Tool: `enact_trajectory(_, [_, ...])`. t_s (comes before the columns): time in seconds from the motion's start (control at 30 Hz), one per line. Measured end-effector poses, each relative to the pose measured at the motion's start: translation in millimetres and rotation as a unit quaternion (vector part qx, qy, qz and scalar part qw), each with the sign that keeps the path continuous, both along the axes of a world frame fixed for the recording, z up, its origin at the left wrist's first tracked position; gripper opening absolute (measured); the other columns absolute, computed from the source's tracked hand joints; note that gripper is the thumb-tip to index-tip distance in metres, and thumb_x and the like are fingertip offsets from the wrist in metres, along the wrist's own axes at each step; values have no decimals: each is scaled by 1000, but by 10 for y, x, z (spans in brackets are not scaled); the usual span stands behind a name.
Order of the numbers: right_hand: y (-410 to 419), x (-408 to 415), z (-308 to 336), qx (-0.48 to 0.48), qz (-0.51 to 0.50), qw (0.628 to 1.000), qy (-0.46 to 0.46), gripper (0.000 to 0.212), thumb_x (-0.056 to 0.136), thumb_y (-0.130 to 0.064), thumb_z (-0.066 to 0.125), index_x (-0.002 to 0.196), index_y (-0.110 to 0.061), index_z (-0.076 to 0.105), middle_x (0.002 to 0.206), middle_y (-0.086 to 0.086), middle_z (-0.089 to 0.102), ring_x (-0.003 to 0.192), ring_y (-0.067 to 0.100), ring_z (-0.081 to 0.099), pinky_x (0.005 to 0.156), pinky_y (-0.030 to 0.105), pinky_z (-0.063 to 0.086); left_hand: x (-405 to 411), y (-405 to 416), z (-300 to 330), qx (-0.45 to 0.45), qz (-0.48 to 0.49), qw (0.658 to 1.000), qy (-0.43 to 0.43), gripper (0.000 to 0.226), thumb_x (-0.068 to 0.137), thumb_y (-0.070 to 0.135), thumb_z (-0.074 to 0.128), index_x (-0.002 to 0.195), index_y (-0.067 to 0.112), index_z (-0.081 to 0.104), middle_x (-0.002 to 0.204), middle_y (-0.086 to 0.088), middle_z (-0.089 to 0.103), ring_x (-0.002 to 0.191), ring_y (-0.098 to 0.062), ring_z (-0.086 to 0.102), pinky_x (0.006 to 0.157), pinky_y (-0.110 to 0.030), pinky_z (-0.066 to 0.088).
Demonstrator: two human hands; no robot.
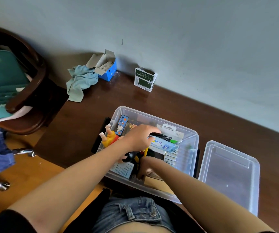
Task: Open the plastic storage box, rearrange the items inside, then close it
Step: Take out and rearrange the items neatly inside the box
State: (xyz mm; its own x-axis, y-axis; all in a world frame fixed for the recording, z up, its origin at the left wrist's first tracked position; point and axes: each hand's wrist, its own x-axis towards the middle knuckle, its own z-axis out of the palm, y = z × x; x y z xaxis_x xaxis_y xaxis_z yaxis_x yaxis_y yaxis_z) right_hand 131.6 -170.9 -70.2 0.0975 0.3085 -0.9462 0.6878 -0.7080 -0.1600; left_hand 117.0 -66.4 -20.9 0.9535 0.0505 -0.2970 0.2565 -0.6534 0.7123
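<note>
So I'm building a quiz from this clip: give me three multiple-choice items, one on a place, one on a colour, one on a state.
1. Where does the clear plastic lid lie?
A. on the box
B. on the desk right of the box
C. on the chair

2. What colour is the crumpled cloth by the wall?
A. red
B. light blue-green
C. black

3. The clear plastic storage box is:
A. open
B. closed
C. upside down

Answers: 1 B, the lid rests beside the box; 2 B, it shows pale blue-green; 3 A, both hands, left hand included, reach inside.
</note>
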Motion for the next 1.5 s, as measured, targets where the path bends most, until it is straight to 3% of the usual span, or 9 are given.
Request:
enact_trajectory(0.1, [-16, 43, 34, -24, -30, 997, 62, 30, 86, -37, 62, 99, -10, 59, 77, 2, 51, 69, 18, 50, 54, 25, 40, -2, -5, -14, 2, 5, 1000, 3, 41, 91, 13, 48, 131, 19, 57, 133, 1, 58, 124, -13, 51, 99, -23, 36])
enact_trajectory(0.43, [-144, 90, -32, 24, -121, 987, 107, 54, 82, -31, 68, 128, -8, 51, 96, 0, 58, 82, 13, 54, 61, 20, 44, -38, -21, -17, 10, 1, 1000, 3, 42, 91, 12, 48, 131, 18, 57, 133, 2, 59, 122, -14, 51, 100, -26, 39])
enact_trajectory(0.57, [-167, 97, -43, 49, -126, 986, 99, 58, 76, -28, 74, 127, -8, 56, 123, 7, 60, 112, 23, 56, 99, 36, 46, -46, -20, -22, 13, -1, 1000, 1, 42, 91, 12, 48, 131, 19, 57, 132, 1, 59, 120, -13, 52, 95, -21, 37])
enact_trajectory(0.73, [-162, 156, 6, 23, -154, 976, 153, 47, 76, -31, 77, 110, -1, 65, 90, 5, 59, 84, 16, 54, 76, 28, 43, -51, -19, -30, 20, -10, 1000, -1, 40, 92, 12, 49, 131, 20, 56, 132, 2, 59, 118, -13, 53, 93, -21, 38])
enact_trajectory(0.97, [-216, 129, 157, 104, -113, 980, 127, 65, 76, -44, 74, 129, -11, 56, 128, 3, 60, 117, 23, 54, 105, 37, 40, -44, -22, -17, 25, -14, 1000, 2, 41, 92, 12, 48, 132, 19, 56, 131, 1, 59, 116, -13, 53, 91, -19, 37])
enact_trajectory(1.07, [-254, 128, 195, 136, -129, 973, 133, 53, 82, -40, 70, 125, -11, 59, 119, 1, 64, 109, 17, 58, 97, 27, 44, -43, -16, -24, 29, -12, 1000, 6, 41, 92, 12, 48, 132, 21, 56, 132, 2, 59, 113, -12, 54, 88, -18, 36])
enact_trajectory(1.2, [-309, 82, 172, 156, -203, 961, 102, 28, 86, -44, 64, 82, -17, 60, 73, -13, 52, 66, 0, 46, 59, 14, 35, -48, -24, -29, 29, -14, 999, 8, 42, 91, 12, 46, 131, 20, 57, 132, 2, 59, 117, -13, 53, 90, -19, 37])
enact_trajectory(1.37, [-351, -70, 81, 155, -314, 935, 52, 38, 75, -38, 76, 96, -8, 68, 93, 8, 67, 83, 18, 57, 74, 28, 46, -49, -28, -9, 24, -17, 1000, 5, 42, 90, 11, 48, 130, 18, 58, 131, 1, 60, 119, -14, 53, 92, -22, 38])
enact_trajectory(1.5, [-409, -58, 112, 138, -466, 873, 48, 27, 70, -38, 79, 80, -13, 74, 64, -5, 63, 59, 8, 53, 48, 13, 40, -58, -32, 9, 26, -18, 999, 10, 42, 90, 12, 47, 130, 19, 57, 132, 1, 59, 119, -14, 53, 93, -24, 41])
